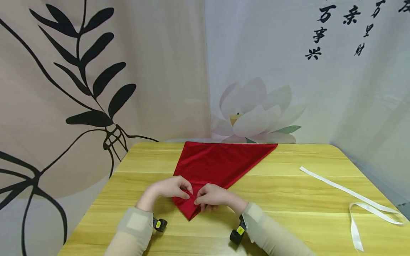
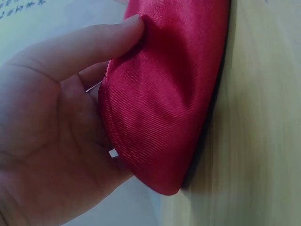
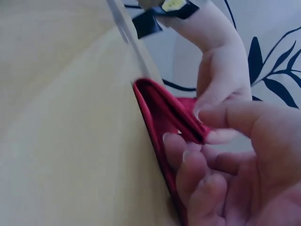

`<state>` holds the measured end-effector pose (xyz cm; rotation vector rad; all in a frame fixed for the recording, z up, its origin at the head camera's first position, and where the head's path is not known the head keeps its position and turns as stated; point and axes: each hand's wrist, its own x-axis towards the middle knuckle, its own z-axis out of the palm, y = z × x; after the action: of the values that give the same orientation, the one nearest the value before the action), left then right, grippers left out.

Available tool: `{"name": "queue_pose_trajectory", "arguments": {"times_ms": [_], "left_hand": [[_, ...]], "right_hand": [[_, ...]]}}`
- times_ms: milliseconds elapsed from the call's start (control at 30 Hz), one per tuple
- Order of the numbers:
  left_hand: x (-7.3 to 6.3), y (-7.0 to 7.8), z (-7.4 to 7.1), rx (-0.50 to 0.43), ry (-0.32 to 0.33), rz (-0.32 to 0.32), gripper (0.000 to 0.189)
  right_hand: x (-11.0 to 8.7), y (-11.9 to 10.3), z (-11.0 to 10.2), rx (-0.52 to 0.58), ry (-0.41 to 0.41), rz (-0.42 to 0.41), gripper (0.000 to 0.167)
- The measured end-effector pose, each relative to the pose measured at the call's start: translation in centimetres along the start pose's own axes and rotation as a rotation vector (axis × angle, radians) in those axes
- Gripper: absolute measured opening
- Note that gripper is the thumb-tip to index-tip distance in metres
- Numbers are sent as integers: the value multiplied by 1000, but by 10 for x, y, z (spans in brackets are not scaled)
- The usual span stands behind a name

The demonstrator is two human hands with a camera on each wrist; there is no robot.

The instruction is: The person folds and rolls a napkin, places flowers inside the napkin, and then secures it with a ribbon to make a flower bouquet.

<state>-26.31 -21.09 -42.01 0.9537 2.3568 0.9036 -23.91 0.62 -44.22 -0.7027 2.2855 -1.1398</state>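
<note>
A shiny red cloth lies folded on the table, its wide edge at the back and a narrow tip toward the front. My left hand pinches a fold near that tip; in the left wrist view its thumb presses on the cloth's upper side, fingers behind. Close beside it, my right hand pinches the same fold between thumb and fingers. The right wrist view shows the doubled edge lifted off the layer below, with several right fingertips in the gap under it.
A long white ribbon lies loosely looped on the right side of the wooden table. Behind the table hangs a printed curtain with black leaves, a pale flower and characters. Each wrist wears a small black camera.
</note>
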Motion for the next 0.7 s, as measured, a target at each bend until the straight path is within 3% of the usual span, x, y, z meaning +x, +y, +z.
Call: {"name": "queue_pose_trajectory", "arguments": {"times_ms": [333, 700], "left_hand": [[12, -3, 11, 90, -9, -33, 10], [16, -4, 14, 176, 35, -32, 14]], "right_hand": [[1, 8, 1, -132, 46, 19, 26], [2, 13, -2, -369, 99, -78, 43]]}}
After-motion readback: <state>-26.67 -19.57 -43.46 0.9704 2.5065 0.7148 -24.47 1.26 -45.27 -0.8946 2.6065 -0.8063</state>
